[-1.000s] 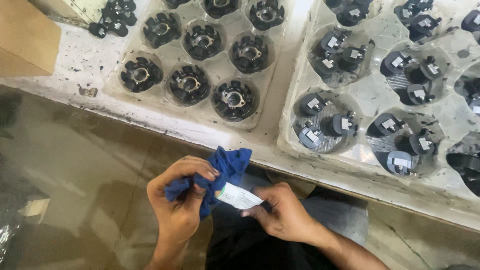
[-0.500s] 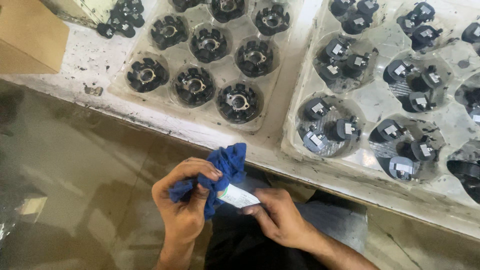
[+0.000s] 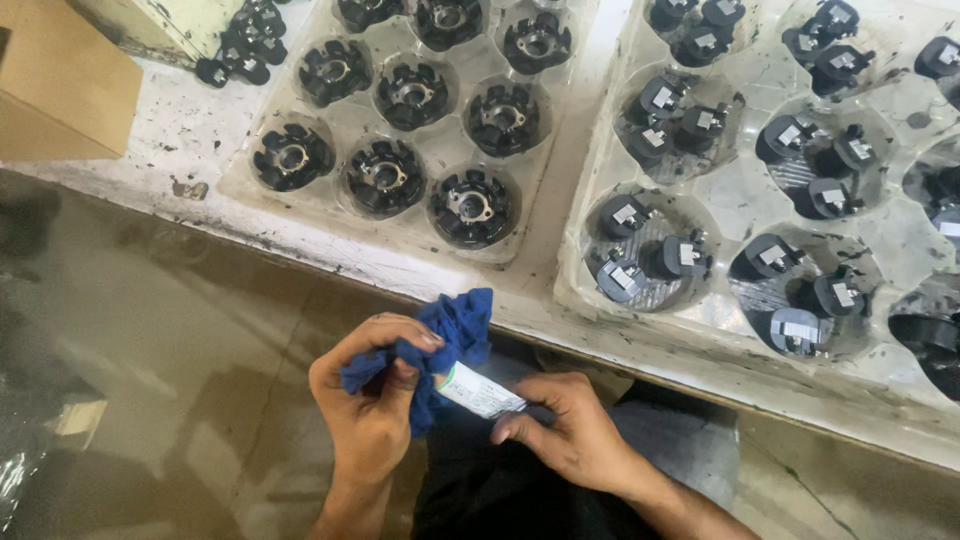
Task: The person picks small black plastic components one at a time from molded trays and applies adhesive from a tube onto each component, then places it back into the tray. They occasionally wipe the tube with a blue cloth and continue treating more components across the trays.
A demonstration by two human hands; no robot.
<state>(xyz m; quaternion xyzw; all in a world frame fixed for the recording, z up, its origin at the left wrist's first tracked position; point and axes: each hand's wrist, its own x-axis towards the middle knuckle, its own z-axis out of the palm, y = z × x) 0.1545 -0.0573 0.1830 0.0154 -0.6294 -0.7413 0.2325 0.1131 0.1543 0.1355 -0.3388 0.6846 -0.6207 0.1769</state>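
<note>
A small white cylinder point(image 3: 480, 391) with a label lay crosswise between the two hands, just below the bench edge point(image 3: 420, 285) and over the person's lap. Its left end was buried in a blue rag point(image 3: 440, 345); its right end showed bare. The left hand point(image 3: 372, 400) was closed around the rag, fingers curled over the bunched cloth and thumb pressed in, so that the rag wrapped that end of the cylinder. A loose corner of the rag stood up above the knuckles, toward the bench. The right hand point(image 3: 565, 430) pinched the cylinder's other end between thumb and fingertips, the remaining fingers folded narrow under it. Whether the cylinder was metal or plastic could not be told.

Above the hands, on the stained white bench, lay a clear tray point(image 3: 545, 205) with round pockets, each holding one black ring-shaped part point(image 3: 471, 206) with a pale centre. Just to its right lay a second clear tray point(image 3: 740, 180), its pockets holding clusters of small black parts point(image 3: 650, 255) with pale tabs. At the far left stood a cardboard box point(image 3: 60, 90), and a few loose black pieces point(image 3: 240, 50) lay beside it. Beneath the bench, on the left, the floor point(image 3: 180, 380) was brownish.
</note>
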